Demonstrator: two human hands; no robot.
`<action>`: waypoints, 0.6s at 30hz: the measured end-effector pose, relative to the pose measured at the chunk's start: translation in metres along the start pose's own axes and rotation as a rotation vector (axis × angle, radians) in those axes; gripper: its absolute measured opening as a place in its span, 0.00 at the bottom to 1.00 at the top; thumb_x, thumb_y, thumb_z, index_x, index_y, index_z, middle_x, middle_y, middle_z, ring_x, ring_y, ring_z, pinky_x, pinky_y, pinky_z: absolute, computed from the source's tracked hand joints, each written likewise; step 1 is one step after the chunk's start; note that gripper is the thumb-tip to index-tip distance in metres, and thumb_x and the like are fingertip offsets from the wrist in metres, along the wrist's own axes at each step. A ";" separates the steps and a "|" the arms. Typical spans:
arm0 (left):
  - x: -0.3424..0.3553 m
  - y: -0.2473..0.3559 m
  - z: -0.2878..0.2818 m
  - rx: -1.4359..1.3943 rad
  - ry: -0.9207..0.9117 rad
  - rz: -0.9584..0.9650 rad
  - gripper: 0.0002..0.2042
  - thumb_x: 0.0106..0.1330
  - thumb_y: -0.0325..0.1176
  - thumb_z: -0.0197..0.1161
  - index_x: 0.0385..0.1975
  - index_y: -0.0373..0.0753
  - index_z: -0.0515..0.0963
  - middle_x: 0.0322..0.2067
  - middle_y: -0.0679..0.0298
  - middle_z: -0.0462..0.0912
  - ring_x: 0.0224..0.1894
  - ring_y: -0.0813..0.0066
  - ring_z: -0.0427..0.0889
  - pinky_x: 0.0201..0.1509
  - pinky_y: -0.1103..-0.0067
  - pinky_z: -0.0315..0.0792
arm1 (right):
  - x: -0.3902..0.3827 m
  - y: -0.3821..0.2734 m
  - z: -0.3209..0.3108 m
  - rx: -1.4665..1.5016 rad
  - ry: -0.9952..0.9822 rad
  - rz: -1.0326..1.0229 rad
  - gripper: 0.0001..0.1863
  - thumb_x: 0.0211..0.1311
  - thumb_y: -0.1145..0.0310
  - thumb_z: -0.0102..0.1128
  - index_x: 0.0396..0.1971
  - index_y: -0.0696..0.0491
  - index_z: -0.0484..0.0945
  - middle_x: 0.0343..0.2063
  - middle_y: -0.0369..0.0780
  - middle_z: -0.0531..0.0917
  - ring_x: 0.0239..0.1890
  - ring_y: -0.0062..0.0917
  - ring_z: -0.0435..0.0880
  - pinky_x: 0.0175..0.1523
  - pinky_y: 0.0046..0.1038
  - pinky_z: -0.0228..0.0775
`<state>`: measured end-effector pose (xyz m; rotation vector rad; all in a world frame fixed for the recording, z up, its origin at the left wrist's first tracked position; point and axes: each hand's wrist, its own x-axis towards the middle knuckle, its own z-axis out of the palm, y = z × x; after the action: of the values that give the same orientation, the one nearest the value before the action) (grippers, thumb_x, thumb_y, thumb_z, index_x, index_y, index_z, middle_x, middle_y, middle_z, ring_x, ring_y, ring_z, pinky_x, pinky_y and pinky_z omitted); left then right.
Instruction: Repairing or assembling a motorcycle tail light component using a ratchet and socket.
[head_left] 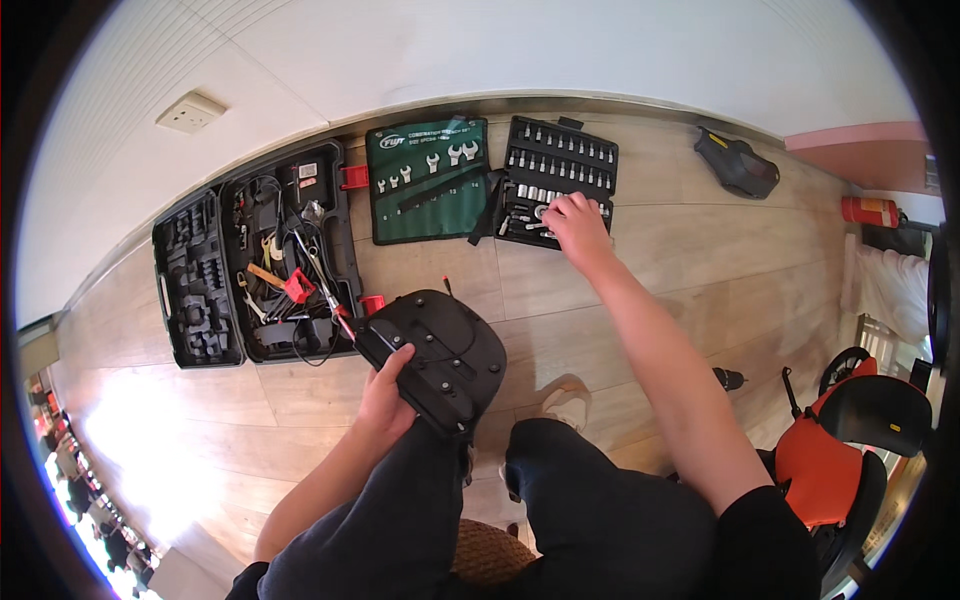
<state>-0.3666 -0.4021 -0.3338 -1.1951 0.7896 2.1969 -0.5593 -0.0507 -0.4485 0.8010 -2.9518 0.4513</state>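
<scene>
My left hand (388, 402) is closed on the edge of a black rounded panel (440, 345) with several bolt heads and a thin cable on it. The panel lies over my left knee, my thumb on top. At the far middle, my right hand (578, 222) reaches into an open black socket set case (512, 165). Its fingers are bent together over the lower row, and whatever they pinch is hidden beneath them. Rows of silver sockets (538, 194) and bits stand in the case around the fingertips.
Left of the socket set lies a green wrench pouch (425, 222). A large open black tool case (345, 250) with loose tools stands further left. A black device (738, 165) lies by the wall, a black drill-like object (730, 379) at right, and an orange wheeled machine (818, 470) nearer.
</scene>
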 end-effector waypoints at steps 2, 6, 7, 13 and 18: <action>0.000 -0.003 0.008 0.007 0.021 0.033 0.20 0.76 0.37 0.61 0.62 0.35 0.73 0.56 0.53 0.83 0.58 0.56 0.84 0.65 0.58 0.78 | -0.003 -0.001 -0.004 0.009 -0.001 -0.009 0.10 0.53 0.73 0.68 0.37 0.48 0.83 0.40 0.32 0.79 0.50 0.31 0.75 0.52 0.38 0.66; -0.001 -0.002 0.024 0.030 0.006 0.028 0.19 0.75 0.35 0.62 0.61 0.35 0.73 0.55 0.53 0.84 0.57 0.55 0.84 0.63 0.57 0.80 | 0.001 -0.003 -0.009 0.080 -0.030 0.000 0.10 0.54 0.73 0.69 0.37 0.49 0.83 0.39 0.33 0.79 0.50 0.32 0.75 0.52 0.39 0.66; -0.003 -0.002 0.028 -0.006 0.019 0.019 0.17 0.74 0.31 0.63 0.58 0.34 0.73 0.52 0.54 0.84 0.54 0.57 0.85 0.60 0.59 0.82 | 0.004 -0.006 -0.007 0.063 -0.012 -0.007 0.09 0.54 0.74 0.69 0.37 0.49 0.84 0.39 0.34 0.79 0.49 0.33 0.76 0.52 0.39 0.67; -0.005 -0.001 0.036 -0.033 0.045 0.006 0.14 0.73 0.28 0.64 0.55 0.34 0.74 0.48 0.55 0.84 0.50 0.59 0.86 0.57 0.61 0.84 | 0.032 -0.039 0.015 0.283 0.037 -0.042 0.07 0.57 0.74 0.66 0.36 0.50 0.83 0.39 0.37 0.79 0.46 0.35 0.78 0.48 0.39 0.70; -0.004 -0.002 0.029 -0.047 0.045 0.025 0.14 0.73 0.29 0.64 0.54 0.34 0.75 0.49 0.55 0.84 0.50 0.59 0.87 0.57 0.61 0.84 | 0.032 -0.047 0.031 0.048 -0.071 -0.006 0.04 0.61 0.68 0.63 0.33 0.51 0.81 0.37 0.38 0.77 0.46 0.35 0.77 0.48 0.40 0.70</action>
<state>-0.3795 -0.3805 -0.3178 -1.2686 0.7795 2.2269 -0.5626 -0.1137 -0.4617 0.8488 -3.0132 0.5062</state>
